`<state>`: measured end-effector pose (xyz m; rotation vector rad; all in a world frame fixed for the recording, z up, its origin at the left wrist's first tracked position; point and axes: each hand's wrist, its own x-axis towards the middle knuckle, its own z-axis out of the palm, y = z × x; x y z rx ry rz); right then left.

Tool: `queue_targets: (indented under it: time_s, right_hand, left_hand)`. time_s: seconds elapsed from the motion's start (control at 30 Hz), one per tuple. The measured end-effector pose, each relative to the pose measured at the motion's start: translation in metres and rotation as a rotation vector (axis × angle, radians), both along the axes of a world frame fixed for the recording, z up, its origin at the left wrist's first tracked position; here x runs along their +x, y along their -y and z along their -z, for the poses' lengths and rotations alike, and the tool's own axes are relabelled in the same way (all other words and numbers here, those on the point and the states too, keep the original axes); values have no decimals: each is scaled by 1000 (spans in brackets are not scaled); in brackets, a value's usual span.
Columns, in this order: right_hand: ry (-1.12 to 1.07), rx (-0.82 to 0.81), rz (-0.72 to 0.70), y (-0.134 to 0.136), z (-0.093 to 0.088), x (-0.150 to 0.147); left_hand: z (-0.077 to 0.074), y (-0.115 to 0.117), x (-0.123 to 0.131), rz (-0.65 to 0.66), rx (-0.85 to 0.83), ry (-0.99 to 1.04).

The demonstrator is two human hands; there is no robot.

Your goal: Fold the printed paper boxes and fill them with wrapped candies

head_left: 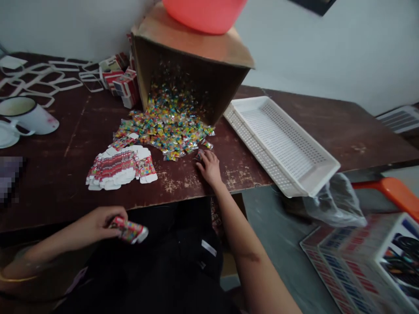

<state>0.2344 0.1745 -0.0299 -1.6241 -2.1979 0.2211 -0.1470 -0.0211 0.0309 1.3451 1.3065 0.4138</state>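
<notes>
Head view, single entry.

1. Left hand (94,224), at 7 o'clock, below the table edge: fingers are pinched around a small printed carton (129,231), held lengthwise over the lap. The carton is shown red with multicoloured print and one white end flap; whether it is filled cannot be told.
2. Right hand (209,168), at centre: laid palm down on the table (59,174), fingers loosely spread, tips touching stray sweets at the near edge of the heap.
3. Wrapped sweets (166,126), at 12 o'clock of the right hand: a bright heap spilled from a tipped cardboard box (196,48).
4. Flat cartons (119,170), at 9 o'clock of the right hand: a fanned stack, unfolded.
5. White perforated tray (281,139), at 3 o'clock, overhanging the table edge.
6. Mug (28,115), at 10 o'clock.

Progress, as judged: early. One carton is in hand, the stack is unfolded, and most sweets lie loose.
</notes>
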Motion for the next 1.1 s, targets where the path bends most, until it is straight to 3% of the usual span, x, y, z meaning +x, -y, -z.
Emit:
queue_targets:
  time_s: [0.07,0.17,0.27,0.37,0.47,0.53,0.6,0.7,0.8,0.9,1.0,1.1]
  right_hand:
    - [99,-36,-65,9,6,-3]
    - [100,-35,-211,59,12,-25]
    - [-11,-51,-382,122,12,-47]
    - [-298,-150,-361,161,0,-61]
    - [-684,-288,-209,160,-26,-70]
    - [-798,-308,-132,143,-45,-71]
    - [-746,-262,-151,124,-60,-71]
    - [-510,-197,-333,109,-72,-73]
    - [-293,-145,-462,116,-67,-83]
    - [-283,-41,-310,131,-55,-94]
    - [-418,-61,-127,143,-43,-97]
    - [-491,-139,-194,147,-39,-94]
  left_hand:
    - [1,-18,7,-200,-65,122]
    - [10,-39,27,-504,-174,343]
    - [21,-48,52,-566,-234,472]
    - [28,-46,74,-504,-320,549]
    - [28,-39,90,-397,-362,566]
    - [27,-34,97,-333,-365,563]
    - [26,-29,101,-290,-351,552]
    - [26,-25,103,-213,-309,539]
    - [26,-21,103,-158,-273,531]
    - [25,-16,105,-184,-277,503]
    - [23,-10,109,-194,-313,497]
    - [23,-7,110,-218,-308,505]
